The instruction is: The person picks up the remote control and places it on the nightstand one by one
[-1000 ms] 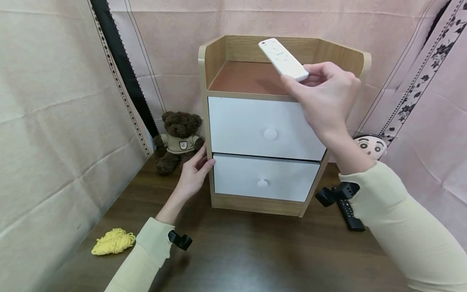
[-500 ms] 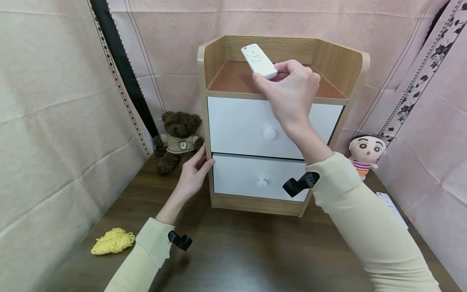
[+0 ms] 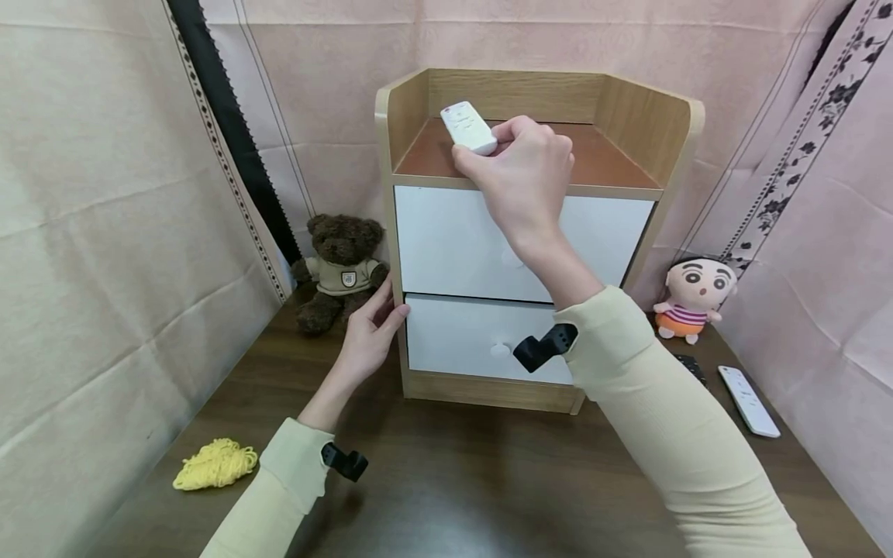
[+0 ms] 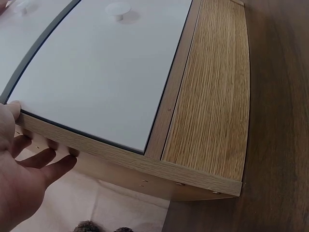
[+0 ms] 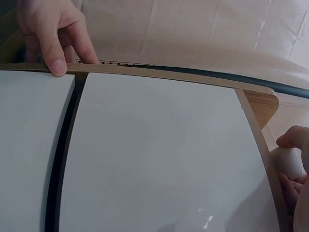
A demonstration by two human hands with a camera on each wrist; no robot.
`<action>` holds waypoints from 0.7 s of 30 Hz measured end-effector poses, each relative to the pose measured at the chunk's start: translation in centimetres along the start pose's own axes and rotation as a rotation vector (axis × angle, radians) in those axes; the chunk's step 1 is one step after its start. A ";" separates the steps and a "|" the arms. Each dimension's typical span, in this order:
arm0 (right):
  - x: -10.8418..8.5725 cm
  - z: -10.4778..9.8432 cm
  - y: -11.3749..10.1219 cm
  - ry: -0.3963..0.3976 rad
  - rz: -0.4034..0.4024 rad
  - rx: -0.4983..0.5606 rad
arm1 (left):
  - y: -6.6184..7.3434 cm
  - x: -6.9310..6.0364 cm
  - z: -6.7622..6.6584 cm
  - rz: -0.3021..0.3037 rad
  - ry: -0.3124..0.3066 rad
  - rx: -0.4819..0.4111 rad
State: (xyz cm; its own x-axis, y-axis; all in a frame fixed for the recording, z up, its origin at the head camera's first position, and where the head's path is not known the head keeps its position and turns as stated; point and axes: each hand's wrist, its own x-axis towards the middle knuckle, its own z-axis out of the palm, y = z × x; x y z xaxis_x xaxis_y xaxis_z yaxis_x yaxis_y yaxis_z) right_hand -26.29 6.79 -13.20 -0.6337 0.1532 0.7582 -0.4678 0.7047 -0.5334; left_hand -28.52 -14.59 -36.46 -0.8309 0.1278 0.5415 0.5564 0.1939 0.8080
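My right hand (image 3: 526, 174) pinches a white remote (image 3: 468, 128) by its near end, over the left part of the cabinet's brown top shelf (image 3: 593, 155). In the right wrist view, the end of the white remote (image 5: 287, 162) shows between thumb and fingers beside the cabinet's top edge. My left hand (image 3: 368, 333) rests on the left side of the cabinet (image 3: 488, 391), thumb at the front edge, fingers along the side panel. The left wrist view shows that hand (image 4: 24, 179) with its fingers spread against the panel. Both white drawers (image 3: 446, 240) look closed.
A brown teddy bear (image 3: 342, 271) sits left of the cabinet. Yellow yarn (image 3: 216, 464) lies at the table's left. On the right are a doll (image 3: 694, 298), a white remote (image 3: 749, 401) and a partly hidden black remote (image 3: 691, 367). Cloth hangs behind and at both sides.
My right hand has moved left and slightly down with the white remote, from the shelf's right part to its left. The doll and the other white remote have come into view. My left hand stays put.
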 end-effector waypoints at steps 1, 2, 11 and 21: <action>0.0 0.1 -0.1 -0.006 -0.004 -0.017 | -0.1 0.0 0.0 -0.001 0.003 0.001; 0.0 0.2 -0.1 -0.012 -0.013 -0.034 | 0.0 0.0 0.0 -0.001 0.005 0.001; 0.5 -0.1 -0.7 -0.116 0.037 -0.216 | 0.1 -0.1 0.2 -0.010 0.020 0.008; 1.2 0.1 -1.6 -0.209 0.074 -0.358 | 4.1 -0.8 0.2 -0.038 -0.003 0.038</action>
State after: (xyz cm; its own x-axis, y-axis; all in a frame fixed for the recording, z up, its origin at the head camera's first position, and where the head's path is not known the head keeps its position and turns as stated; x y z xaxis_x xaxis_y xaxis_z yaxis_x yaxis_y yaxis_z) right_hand -26.36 5.83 -11.49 -0.7862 0.0947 0.6107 -0.1963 0.8987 -0.3921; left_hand -25.61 -13.70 -33.62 -0.8514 0.1225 0.5101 0.5242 0.2350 0.8185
